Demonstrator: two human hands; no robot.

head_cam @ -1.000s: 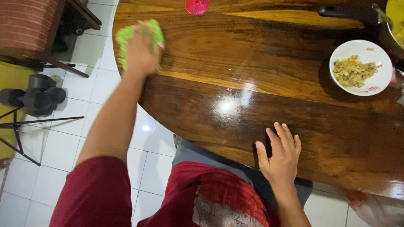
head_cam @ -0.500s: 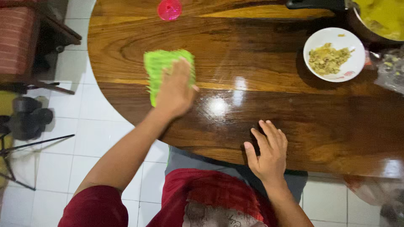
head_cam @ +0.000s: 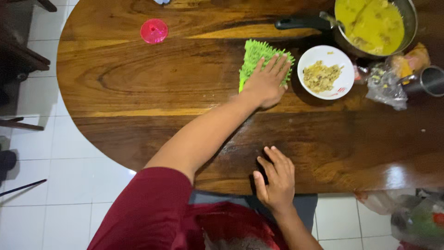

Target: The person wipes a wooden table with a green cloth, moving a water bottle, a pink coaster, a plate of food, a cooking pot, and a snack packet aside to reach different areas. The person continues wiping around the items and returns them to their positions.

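My left hand (head_cam: 266, 83) presses flat, fingers spread, on a fuzzy green cloth (head_cam: 254, 53) lying on the glossy wooden table (head_cam: 138, 88). The cloth sits just left of a white plate (head_cam: 341, 60) of yellowish food scraps. My right hand (head_cam: 275, 178) rests palm down on the near edge of the table, fingers apart, holding nothing. My left arm, in a red sleeve, stretches diagonally across the tabletop.
A black-handled pan (head_cam: 300, 22) of yellow sauce stands at the back right. A pink round lid or cup (head_cam: 154, 30) sits at the back left. Crumpled plastic wrap (head_cam: 386, 83) and a metal cup (head_cam: 432, 81) lie right of the plate. Plastic bags (head_cam: 411, 217) sit on the tiled floor.
My left hand has swept the green cloth from the table's left end rightward, up to the white plate. My right hand has stayed on the near edge.
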